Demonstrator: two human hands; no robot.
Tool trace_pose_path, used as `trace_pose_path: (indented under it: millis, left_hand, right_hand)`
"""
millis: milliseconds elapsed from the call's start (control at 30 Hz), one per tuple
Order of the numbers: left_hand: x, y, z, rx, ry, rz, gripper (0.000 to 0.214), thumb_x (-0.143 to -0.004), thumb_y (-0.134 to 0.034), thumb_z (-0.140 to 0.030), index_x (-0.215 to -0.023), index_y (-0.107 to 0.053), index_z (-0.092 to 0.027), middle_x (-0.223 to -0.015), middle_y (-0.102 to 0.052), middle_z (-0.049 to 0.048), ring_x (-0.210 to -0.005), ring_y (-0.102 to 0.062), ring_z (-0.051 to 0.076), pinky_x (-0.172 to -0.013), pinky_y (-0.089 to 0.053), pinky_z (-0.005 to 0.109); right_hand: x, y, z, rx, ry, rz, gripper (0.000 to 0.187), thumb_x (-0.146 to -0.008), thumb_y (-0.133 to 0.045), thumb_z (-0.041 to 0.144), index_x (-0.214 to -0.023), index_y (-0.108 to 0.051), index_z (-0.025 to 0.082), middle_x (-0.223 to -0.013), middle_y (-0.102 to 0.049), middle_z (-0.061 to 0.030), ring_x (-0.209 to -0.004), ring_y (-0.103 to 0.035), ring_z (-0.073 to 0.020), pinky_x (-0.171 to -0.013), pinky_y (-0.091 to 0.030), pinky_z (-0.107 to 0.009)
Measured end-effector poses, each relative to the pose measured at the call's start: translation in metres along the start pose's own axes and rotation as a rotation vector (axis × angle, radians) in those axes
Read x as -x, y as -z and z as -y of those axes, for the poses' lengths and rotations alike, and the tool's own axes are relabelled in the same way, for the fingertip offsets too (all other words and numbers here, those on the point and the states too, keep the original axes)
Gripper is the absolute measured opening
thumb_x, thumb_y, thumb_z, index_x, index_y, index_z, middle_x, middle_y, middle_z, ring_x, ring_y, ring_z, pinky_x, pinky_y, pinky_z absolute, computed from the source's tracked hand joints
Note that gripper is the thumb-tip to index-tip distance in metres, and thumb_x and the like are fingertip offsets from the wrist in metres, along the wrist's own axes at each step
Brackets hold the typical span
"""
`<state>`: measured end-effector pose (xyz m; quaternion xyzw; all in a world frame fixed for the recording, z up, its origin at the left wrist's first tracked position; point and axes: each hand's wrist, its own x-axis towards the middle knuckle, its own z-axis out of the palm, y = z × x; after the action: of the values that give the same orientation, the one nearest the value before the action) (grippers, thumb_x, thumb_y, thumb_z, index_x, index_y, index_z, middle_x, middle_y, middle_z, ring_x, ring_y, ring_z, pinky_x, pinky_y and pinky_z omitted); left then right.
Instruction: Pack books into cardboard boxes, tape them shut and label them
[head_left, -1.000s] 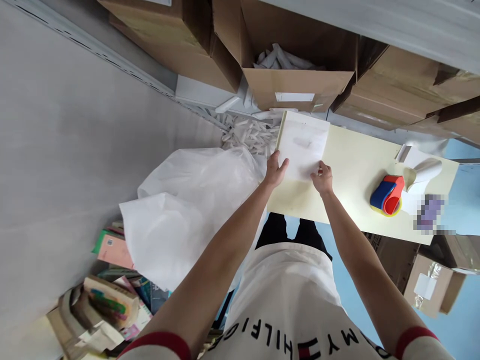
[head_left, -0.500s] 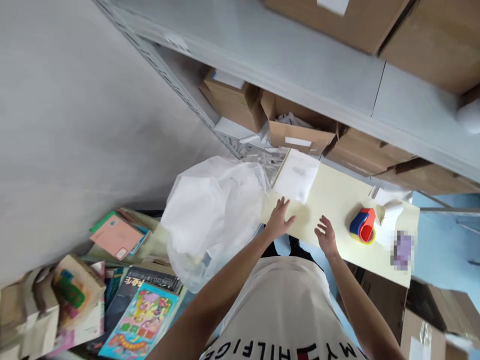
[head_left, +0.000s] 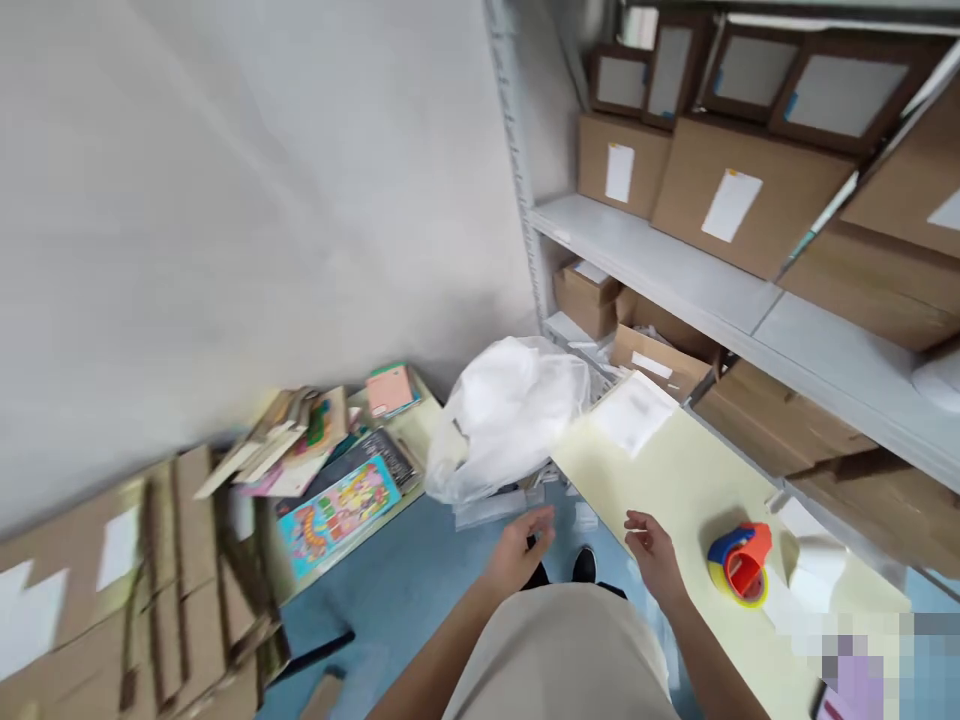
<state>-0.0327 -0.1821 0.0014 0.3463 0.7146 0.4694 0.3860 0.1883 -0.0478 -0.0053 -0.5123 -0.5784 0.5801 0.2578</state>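
My left hand (head_left: 519, 550) hangs above the blue floor, left of the pale yellow table, with fingers loosely bent and apart and nothing in it. My right hand (head_left: 652, 556) hovers by the table's (head_left: 679, 492) near edge, its fingers slightly curled and also holding nothing. On the tabletop, to the right of that hand, stands a red and blue tape dispenser (head_left: 746, 563) with a yellow-edged roll. A printed white sheet (head_left: 634, 410) lies at the table's far end. A large white plastic bag (head_left: 510, 410) is beyond my left hand, beside the table's corner.
Books and booklets (head_left: 341, 510) lie on a low surface at left. Flattened cardboard boxes (head_left: 172, 580) lean nearer me. Grey metal shelves (head_left: 660, 260) hold brown cartons (head_left: 750, 200) behind the table. White paper (head_left: 817, 570) and a blurred-out purple patch are at the table's right.
The view has swung left and up, showing more wall, floor and flattened cartons. My left hand has come off the table edge beside the bag and drawn back toward my body.
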Motion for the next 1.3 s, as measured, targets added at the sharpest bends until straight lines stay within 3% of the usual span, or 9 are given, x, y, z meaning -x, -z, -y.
trace_pose_path:
  millis: [133, 267, 433, 633, 833, 933, 1000, 1167, 1300]
  left_hand:
    - [0.035, 0.033, -0.005, -0.007, -0.023, -0.225, 0.035, -0.081, -0.067, -0.045, -0.107, -0.072, -0.023, -0.110, -0.075, 0.0122, -0.097, -0.071, 0.028, -0.086, -0.057, 0.042]
    - [0.087, 0.066, -0.001, -0.042, 0.016, -0.380, 0.041, -0.084, -0.062, -0.047, -0.115, -0.070, -0.021, -0.115, -0.073, 0.0140, -0.098, -0.070, 0.028, -0.070, -0.058, 0.035]
    - [0.175, 0.118, 0.032, -0.062, 0.085, -0.600, 0.041, -0.084, -0.061, -0.046, -0.115, -0.070, -0.021, -0.113, -0.074, 0.0132, -0.096, -0.070, 0.026, -0.076, -0.057, 0.036]
    - [0.284, 0.183, 0.105, 0.139, 0.218, -0.906, 0.046, -0.073, -0.070, -0.055, -0.102, -0.073, -0.020, -0.103, -0.077, 0.0115, -0.087, -0.071, 0.025, -0.081, -0.056, 0.040]
    - [0.360, 0.218, 0.155, 0.444, 0.340, -1.119, 0.053, -0.060, -0.077, -0.058, -0.093, -0.073, -0.017, -0.099, -0.077, 0.0118, -0.095, -0.071, 0.027, -0.088, -0.054, 0.041]
    - [0.376, 0.230, 0.168, 0.606, 0.383, -1.204, 0.053, -0.060, -0.080, -0.057, -0.095, -0.072, -0.018, -0.100, -0.075, 0.0106, -0.097, -0.070, 0.027, -0.090, -0.052, 0.041]
    - [0.373, 0.240, 0.173, 0.755, 0.372, -1.248, 0.052, -0.061, -0.081, -0.056, -0.096, -0.072, -0.018, -0.106, -0.074, 0.0113, -0.103, -0.069, 0.028, -0.094, -0.050, 0.041]
    - [0.340, 0.281, 0.177, 1.196, 0.254, -1.302, 0.041, -0.072, -0.081, -0.046, -0.102, -0.069, -0.022, -0.128, -0.067, 0.0132, -0.128, -0.058, 0.028, -0.109, -0.041, 0.043]
    - [0.313, 0.323, 0.185, 1.398, 0.316, -1.366, 0.032, -0.083, -0.071, -0.043, -0.106, -0.064, -0.023, -0.143, -0.057, 0.0123, -0.140, -0.046, 0.025, -0.116, -0.034, 0.042]
  right_hand:
    - [0.000, -0.044, 0.018, 0.041, 0.087, 0.266, 0.041, -0.069, -0.070, 0.050, -0.097, -0.073, 0.020, -0.090, -0.075, -0.0101, -0.071, -0.068, -0.0228, -0.072, -0.058, -0.039]
    - [0.003, -0.089, 0.033, 0.080, 0.167, 0.467, 0.046, -0.069, -0.071, 0.055, -0.098, -0.074, 0.019, -0.091, -0.076, -0.0123, -0.080, -0.070, -0.0267, -0.076, -0.058, -0.040]
    - [0.023, -0.163, 0.033, 0.163, 0.204, 0.676, 0.050, -0.066, -0.072, 0.058, -0.097, -0.075, 0.019, -0.093, -0.076, -0.0129, -0.085, -0.071, -0.0292, -0.079, -0.057, -0.042]
    - [0.107, -0.262, 0.019, 0.208, 0.252, 0.871, 0.045, -0.066, -0.071, 0.054, -0.095, -0.075, 0.021, -0.089, -0.075, -0.0106, -0.078, -0.070, -0.0262, -0.077, -0.057, -0.041]
    - [0.193, -0.340, 0.018, 0.336, 0.222, 1.186, 0.034, -0.065, -0.070, 0.044, -0.091, -0.074, 0.023, -0.085, -0.075, -0.0070, -0.067, -0.065, -0.0221, -0.065, -0.053, -0.037]
    - [0.210, -0.376, 0.029, 0.377, 0.247, 1.277, 0.030, -0.065, -0.071, 0.042, -0.089, -0.075, 0.024, -0.082, -0.074, -0.0043, -0.064, -0.063, -0.0207, -0.064, -0.053, -0.037]
    - [0.212, -0.402, 0.035, 0.391, 0.235, 1.302, 0.033, -0.064, -0.073, 0.043, -0.090, -0.074, 0.024, -0.082, -0.074, -0.0043, -0.066, -0.064, -0.0207, -0.067, -0.054, -0.038]
    - [0.210, -0.479, 0.032, 0.264, 0.041, 1.274, 0.052, -0.055, -0.085, 0.044, -0.100, -0.072, 0.023, -0.106, -0.075, -0.0112, -0.094, -0.070, -0.0270, -0.088, -0.055, -0.046]
    - [0.214, -0.546, 0.016, 0.168, -0.116, 1.244, 0.065, -0.051, -0.088, 0.043, -0.110, -0.068, 0.025, -0.129, -0.067, -0.0125, -0.123, -0.060, -0.0308, -0.103, -0.048, -0.049]
